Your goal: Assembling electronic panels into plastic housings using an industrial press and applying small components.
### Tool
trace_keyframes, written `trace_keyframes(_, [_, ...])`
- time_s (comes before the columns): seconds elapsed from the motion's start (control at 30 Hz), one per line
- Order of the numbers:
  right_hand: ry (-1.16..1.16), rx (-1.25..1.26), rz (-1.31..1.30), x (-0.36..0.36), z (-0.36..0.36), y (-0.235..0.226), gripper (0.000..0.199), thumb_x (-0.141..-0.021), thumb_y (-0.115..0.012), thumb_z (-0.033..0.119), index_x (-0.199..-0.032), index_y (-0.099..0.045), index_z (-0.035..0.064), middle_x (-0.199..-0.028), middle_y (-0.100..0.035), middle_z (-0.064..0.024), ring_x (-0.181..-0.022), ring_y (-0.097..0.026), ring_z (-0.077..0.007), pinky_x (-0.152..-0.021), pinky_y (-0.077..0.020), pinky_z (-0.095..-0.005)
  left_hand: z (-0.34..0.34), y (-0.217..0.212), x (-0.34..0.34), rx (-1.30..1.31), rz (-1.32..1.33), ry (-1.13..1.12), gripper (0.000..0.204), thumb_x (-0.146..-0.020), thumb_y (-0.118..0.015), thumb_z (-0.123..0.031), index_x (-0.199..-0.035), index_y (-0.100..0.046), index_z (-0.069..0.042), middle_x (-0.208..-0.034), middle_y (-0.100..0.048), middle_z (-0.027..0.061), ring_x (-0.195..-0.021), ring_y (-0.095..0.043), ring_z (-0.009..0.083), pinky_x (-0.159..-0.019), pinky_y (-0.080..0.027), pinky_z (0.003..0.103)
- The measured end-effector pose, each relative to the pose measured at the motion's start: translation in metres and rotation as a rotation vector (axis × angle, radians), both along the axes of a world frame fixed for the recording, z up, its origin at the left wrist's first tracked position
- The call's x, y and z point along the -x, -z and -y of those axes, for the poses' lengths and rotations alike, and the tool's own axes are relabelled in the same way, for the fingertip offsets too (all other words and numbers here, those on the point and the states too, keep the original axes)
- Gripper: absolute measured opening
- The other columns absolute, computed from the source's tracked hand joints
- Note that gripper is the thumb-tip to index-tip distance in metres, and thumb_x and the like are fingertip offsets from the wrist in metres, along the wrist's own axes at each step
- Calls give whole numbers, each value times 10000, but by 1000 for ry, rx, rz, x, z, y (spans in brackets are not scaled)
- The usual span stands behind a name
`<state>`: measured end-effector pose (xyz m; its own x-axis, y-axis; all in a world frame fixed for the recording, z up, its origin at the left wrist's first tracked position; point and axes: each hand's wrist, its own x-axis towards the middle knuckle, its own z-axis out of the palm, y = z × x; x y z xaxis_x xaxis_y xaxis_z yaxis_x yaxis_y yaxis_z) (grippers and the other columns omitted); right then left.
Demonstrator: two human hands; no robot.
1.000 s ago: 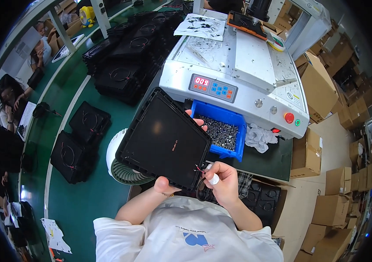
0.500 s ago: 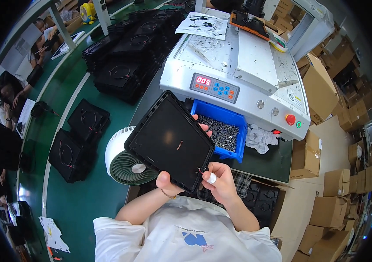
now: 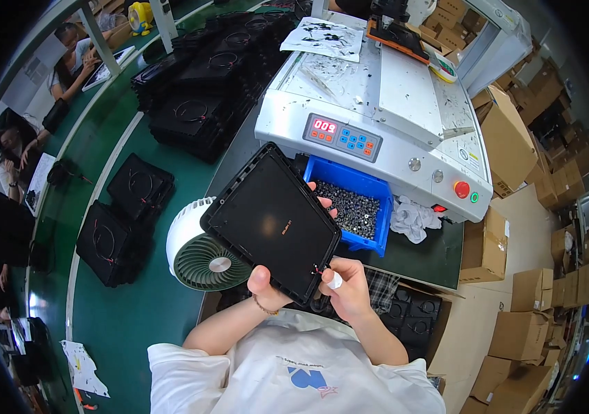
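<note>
Up in front of our chest we hold a flat black panel, tilted, with its smooth dark face turned up toward us. Our left hand grips the panel at its near lower edge, thumb pressed on the face and fingers hidden beneath. Our right hand is closed around the panel's near right corner, where a small red wire end shows; one fingertip wears a white cover. Other fingertips curl over the panel's far right edge, though we cannot tell from which hand. Under the panel's left side sits a white desk fan with a green grille, at the near edge of the green surface. Just beyond the panel's right edge, a blue bin of small dark screws stands against the front of a white machine. More black panels lie on the surface toward its left edge, with a larger stack farther back
</note>
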<state>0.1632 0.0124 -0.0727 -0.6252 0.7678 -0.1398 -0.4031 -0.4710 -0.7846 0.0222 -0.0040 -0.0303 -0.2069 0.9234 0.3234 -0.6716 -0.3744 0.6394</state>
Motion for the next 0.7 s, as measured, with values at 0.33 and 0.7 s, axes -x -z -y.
trace_keyframes(0.33, [-65, 41, -50, -6, -3, -8, 216, -916, -668, 152, -806, -654, -33, -643, -513, 18, -511, -360, -52, -460, -264, -221, -3, 1, -1, 4, 38, -10, 1124, -705, -536, -731, -1491, -189, -7, -1443, -342, 211, -1281, -425, 339, -1090, -355, 465])
trace_keyframes(0.7, [-4, 29, -32, -4, 4, -3, 195, -906, -678, 145, -821, -658, -29, -688, -587, -7, -506, -406, -51, -451, -292, -211, -3, 7, -2, -5, 87, -3, 1127, -706, -532, -735, -1485, -190, 4, -1410, -371, 230, -1260, -447, 337, -1072, -375, 463])
